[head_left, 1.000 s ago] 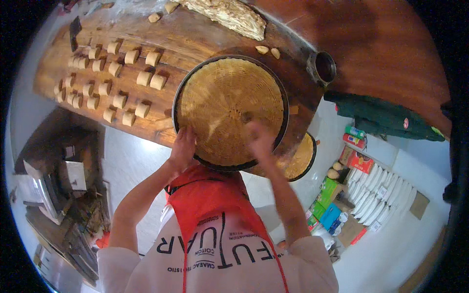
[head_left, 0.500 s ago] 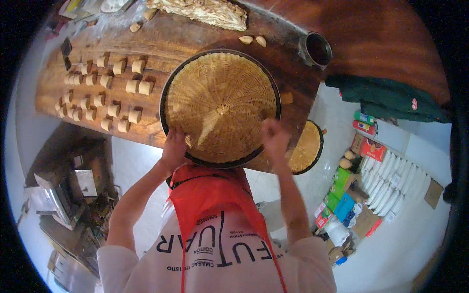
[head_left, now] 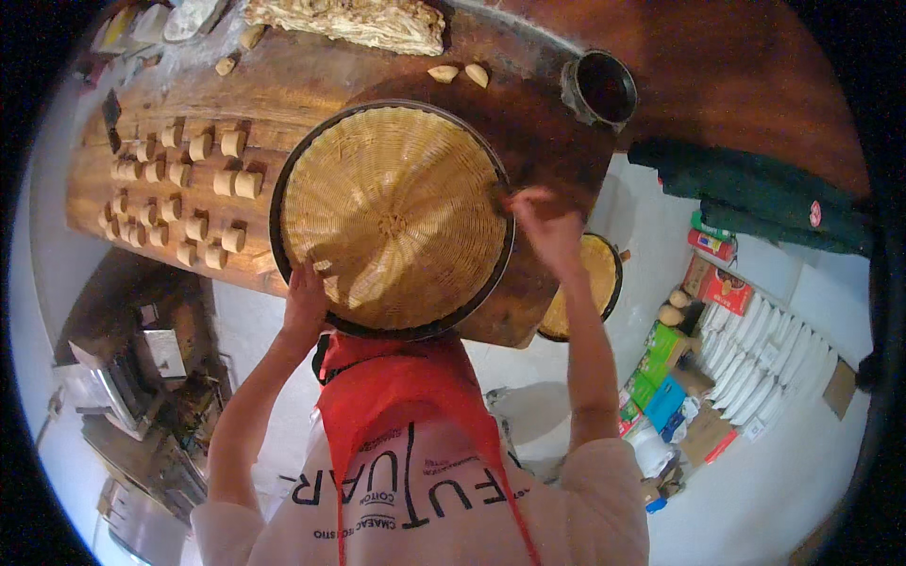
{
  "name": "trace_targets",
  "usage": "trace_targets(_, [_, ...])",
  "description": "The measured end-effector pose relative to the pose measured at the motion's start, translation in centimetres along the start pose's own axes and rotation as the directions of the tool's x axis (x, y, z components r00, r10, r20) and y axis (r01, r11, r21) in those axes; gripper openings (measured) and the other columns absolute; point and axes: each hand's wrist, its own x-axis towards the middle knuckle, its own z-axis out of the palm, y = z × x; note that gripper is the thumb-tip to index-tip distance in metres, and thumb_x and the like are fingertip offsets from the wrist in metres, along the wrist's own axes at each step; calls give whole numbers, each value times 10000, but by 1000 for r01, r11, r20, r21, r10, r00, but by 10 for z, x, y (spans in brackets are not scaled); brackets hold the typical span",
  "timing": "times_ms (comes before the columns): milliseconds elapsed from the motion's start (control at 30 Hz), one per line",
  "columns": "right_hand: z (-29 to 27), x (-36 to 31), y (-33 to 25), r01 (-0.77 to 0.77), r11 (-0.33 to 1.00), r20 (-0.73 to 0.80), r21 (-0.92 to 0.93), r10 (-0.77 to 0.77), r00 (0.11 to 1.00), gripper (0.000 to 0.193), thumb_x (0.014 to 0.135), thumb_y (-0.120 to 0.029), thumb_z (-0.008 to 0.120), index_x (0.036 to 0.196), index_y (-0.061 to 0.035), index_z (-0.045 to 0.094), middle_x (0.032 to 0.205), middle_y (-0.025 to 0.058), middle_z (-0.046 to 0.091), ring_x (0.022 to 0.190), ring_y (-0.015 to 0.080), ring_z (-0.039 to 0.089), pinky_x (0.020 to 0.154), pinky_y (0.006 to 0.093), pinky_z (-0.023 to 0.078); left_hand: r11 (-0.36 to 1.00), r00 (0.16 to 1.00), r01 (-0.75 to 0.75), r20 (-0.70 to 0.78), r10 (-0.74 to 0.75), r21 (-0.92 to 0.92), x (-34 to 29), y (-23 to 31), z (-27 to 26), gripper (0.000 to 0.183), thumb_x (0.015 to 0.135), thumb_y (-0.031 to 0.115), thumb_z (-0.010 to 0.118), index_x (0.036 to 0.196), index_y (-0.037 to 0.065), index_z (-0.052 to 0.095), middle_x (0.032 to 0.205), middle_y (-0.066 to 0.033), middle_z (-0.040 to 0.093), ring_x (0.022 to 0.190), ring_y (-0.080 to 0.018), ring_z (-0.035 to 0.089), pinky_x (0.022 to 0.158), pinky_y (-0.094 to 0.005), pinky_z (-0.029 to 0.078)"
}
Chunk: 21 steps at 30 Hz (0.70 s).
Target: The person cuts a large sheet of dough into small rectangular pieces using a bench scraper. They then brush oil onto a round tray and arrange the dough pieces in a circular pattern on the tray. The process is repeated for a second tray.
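Note:
A round woven wicker tray (head_left: 392, 170) sits inside a dark-rimmed round pan (head_left: 276, 222) at the near edge of the wooden table. My left hand (head_left: 307, 297) is closed on the near left rim, its fingertips over the wicker. At the right rim is my right hand (head_left: 549, 222), blurred, its fingertips close to or touching the edge; its grip does not show clearly. Several small cut dough pieces (head_left: 200, 144) stand in loose rows on the table to the left. What lies under the wicker is hidden.
Beyond the pan lie a long pale layered dough slab (head_left: 354, 24) and two small dough lumps (head_left: 477, 74). A dark round pot (head_left: 604, 90) stands far right. Another golden round (head_left: 590, 278) in a dark rim shows below the table's right edge, near stacked packages (head_left: 750, 349).
My right hand has moved off the wicker, outward to the right rim. My left hand stays on the near left rim. The view has shifted, so the table and pan appear farther left.

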Motion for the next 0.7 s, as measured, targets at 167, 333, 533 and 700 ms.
trace_targets(167, [-104,123,44,213,965,-411,151,-135,902,196,992,-219,652,1007,-32,707,905,36,701,812,136,675,708,281,558,991,998,54,19,-52,-126,-7,2,-4,539,803,167,703,1229,-141,582,1484,-322,385,1356,-462,411,1159,-467,359])
trace_targets(333, [-142,223,145,-149,983,-581,-106,60,812,231,956,-250,689,999,-26,723,877,70,713,765,149,690,676,286,568,1000,1000,13,-26,-13,-7,-2,2,-8,630,785,229,742,1261,-144,563,1477,-335,400,1353,-458,430,1173,-472,343])
trace_targets(533, [-135,264,235,-350,912,-565,-213,177,806,284,906,-301,737,1002,-34,730,902,108,732,717,173,702,658,291,574,996,986,57,163,-45,-71,-5,7,-26,784,721,341,806,1296,-125,550,1500,-349,374,1382,-443,414,1205,-482,290])
trace_targets(700, [-135,252,223,-145,958,-531,-246,-8,848,245,911,-239,737,1020,-21,709,915,127,722,784,211,726,689,316,602,1000,996,3,85,-3,2,0,8,-30,852,626,345,845,1264,-143,562,1487,-367,370,1369,-450,419,1198,-486,296])
